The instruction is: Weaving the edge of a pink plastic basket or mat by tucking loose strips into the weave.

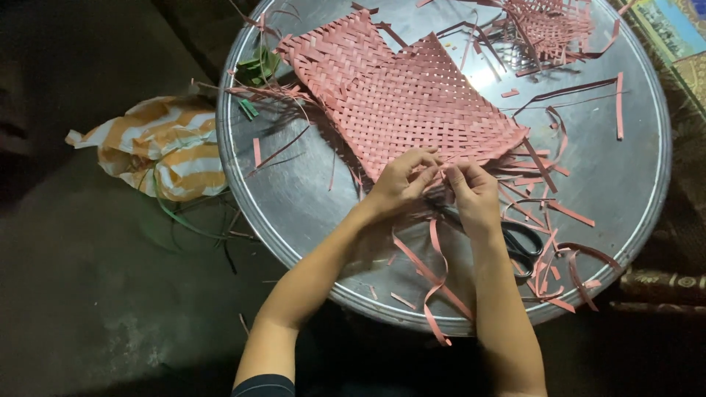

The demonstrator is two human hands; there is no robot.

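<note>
A: Where does the pink woven mat [401, 95] lie?

B: Flat on the round metal tray [294, 206], spread from the far left rim down toward the middle. Its near edge is unfinished, with loose strips [529, 173] fanning out to the right.

A: And the hands?

B: Both meet at that near edge. The left hand [401, 184] rests its fingers on the weave, pinching at a strip end, I judge to keep the weave from slipping. The right hand [474, 192] is curled just beside it, fingertips closed on another strip. Neither is released; both grasp strip ends of the mat.

A: Anything close by?

B: Black-handled scissors [523, 242] lie on the tray just beside the right wrist, partly hidden by it, probably kept within easy reach. Cut pink scraps [434, 283] trail under the forearms and hang over the near rim.

A: Room to move?

B: Bare metal shows on the near left and far right. A second, smaller woven piece [548, 26] sits at the far rim. Off the tray to the left lies an orange-striped bag [165, 147] on the dark floor
</note>
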